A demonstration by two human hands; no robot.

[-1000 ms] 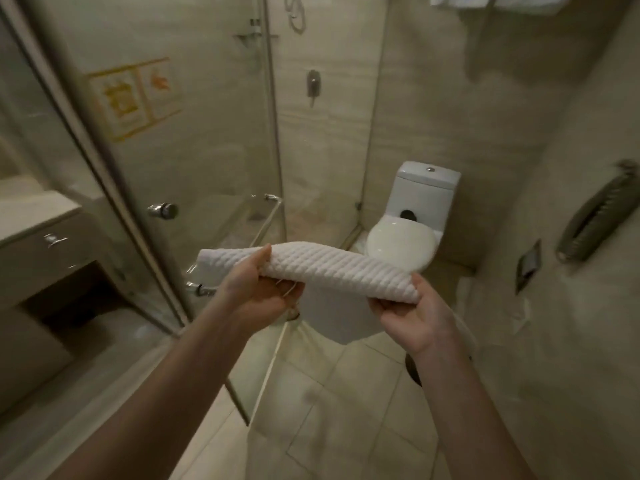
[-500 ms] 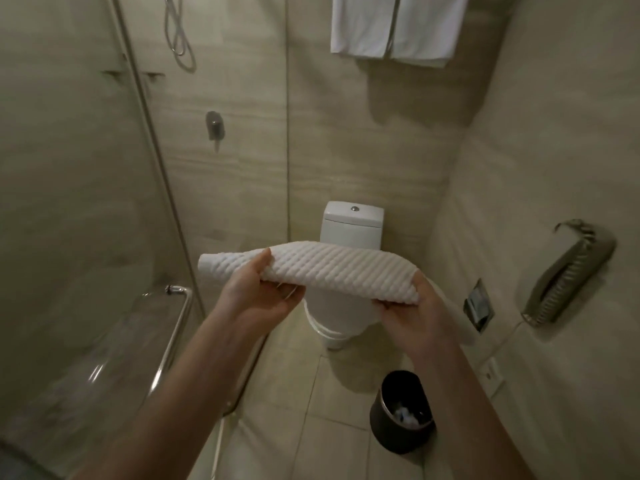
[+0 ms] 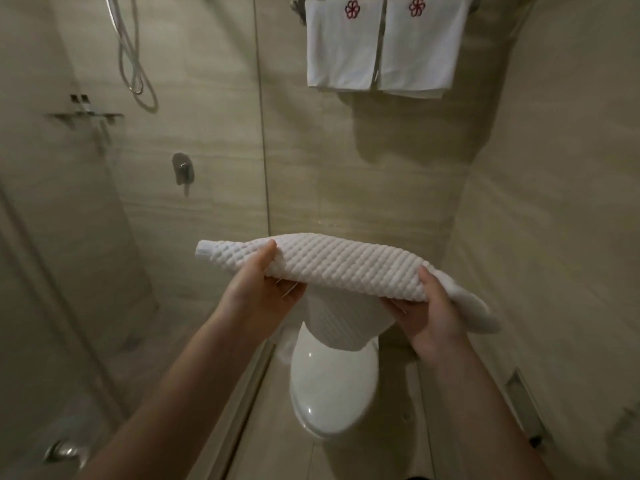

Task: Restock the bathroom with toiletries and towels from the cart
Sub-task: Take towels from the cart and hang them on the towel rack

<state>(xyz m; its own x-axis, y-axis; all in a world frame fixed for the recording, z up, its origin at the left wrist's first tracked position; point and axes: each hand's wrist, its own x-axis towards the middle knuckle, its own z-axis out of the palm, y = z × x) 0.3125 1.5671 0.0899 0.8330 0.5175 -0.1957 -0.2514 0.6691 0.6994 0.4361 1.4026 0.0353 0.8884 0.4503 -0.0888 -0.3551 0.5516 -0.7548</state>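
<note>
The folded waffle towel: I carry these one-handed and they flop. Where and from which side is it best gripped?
Probably at the middle of the folded waffle towel, from underneath, palm up. It is long and soft: the left hand and right hand support it from below near each end, yet the right tip droops and a fold hangs beneath.

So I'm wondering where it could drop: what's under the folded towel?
Directly below the folded towel, held by the left hand and right hand, is the toilet with its lid closed. The towel hides the tank.
</note>
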